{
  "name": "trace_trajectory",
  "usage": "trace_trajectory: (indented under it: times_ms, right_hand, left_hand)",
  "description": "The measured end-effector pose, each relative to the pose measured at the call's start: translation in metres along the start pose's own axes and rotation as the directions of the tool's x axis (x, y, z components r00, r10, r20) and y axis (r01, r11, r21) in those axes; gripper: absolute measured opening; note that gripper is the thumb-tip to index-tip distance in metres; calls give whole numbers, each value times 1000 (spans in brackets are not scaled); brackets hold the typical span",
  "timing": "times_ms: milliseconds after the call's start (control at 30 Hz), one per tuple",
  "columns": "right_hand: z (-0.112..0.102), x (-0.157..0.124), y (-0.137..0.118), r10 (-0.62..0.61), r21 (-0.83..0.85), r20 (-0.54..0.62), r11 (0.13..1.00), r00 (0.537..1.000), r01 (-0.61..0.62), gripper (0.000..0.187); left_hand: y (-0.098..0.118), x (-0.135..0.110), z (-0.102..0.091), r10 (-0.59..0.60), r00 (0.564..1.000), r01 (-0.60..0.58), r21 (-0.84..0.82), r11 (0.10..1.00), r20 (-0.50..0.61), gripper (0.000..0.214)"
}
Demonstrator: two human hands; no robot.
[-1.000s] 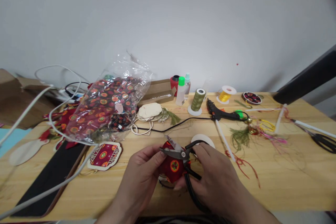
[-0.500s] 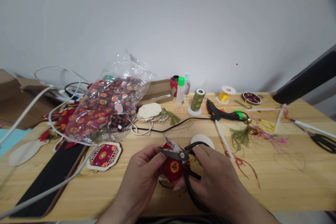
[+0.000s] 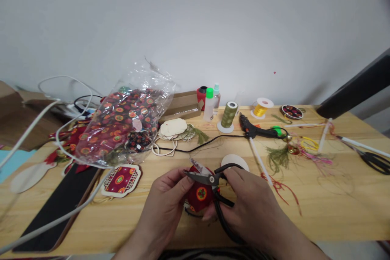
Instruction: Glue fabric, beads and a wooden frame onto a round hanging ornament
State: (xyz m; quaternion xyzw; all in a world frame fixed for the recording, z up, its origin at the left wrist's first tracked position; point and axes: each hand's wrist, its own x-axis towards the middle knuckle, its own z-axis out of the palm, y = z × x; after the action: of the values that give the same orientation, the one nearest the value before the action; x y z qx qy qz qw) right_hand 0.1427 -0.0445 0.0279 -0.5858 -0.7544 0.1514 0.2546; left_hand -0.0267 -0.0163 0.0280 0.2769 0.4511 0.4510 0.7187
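My left hand [image 3: 166, 207] pinches a small piece of dark red patterned fabric [image 3: 199, 195] just above the wooden table [image 3: 319, 207]. My right hand [image 3: 252, 207] grips black-handled scissors [image 3: 213, 183], fingers through the loops. The short metal blades point left and are slightly parted at the fabric's upper edge. A white wooden disc [image 3: 234, 160] lies on the table just behind the scissors.
A clear bag of red patterned fabric [image 3: 124, 126] lies at back left, beside a covered plaque [image 3: 121, 180], a black board [image 3: 57, 207] and white cables. Behind are wooden cutouts [image 3: 173, 128], glue bottles [image 3: 209, 103], thread spools [image 3: 229, 115], a glue gun [image 3: 256, 131], tassels and other scissors [image 3: 376, 160].
Both hands have stayed in place with the fabric and scissors; only a slight shift of the blades and of the view shows.
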Motion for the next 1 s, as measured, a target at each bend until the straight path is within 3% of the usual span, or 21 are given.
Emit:
trace_trajectory:
  times_ms: [633, 867, 1000]
  right_hand:
    - [1, 3, 1, -47, 11, 23, 999, 999, 46, 17]
    - [6, 4, 5, -106, 7, -35, 994, 994, 106, 17]
    - [9, 3, 8, -79, 87, -28, 993, 996, 81, 15]
  left_hand:
    - [-1, -4, 1, 9, 999, -12, -48, 999, -45, 20]
    - [-1, -2, -2, 8, 999, -11, -62, 998, -40, 20]
    - [-2, -1, -2, 2, 999, -4, -53, 999, -44, 22]
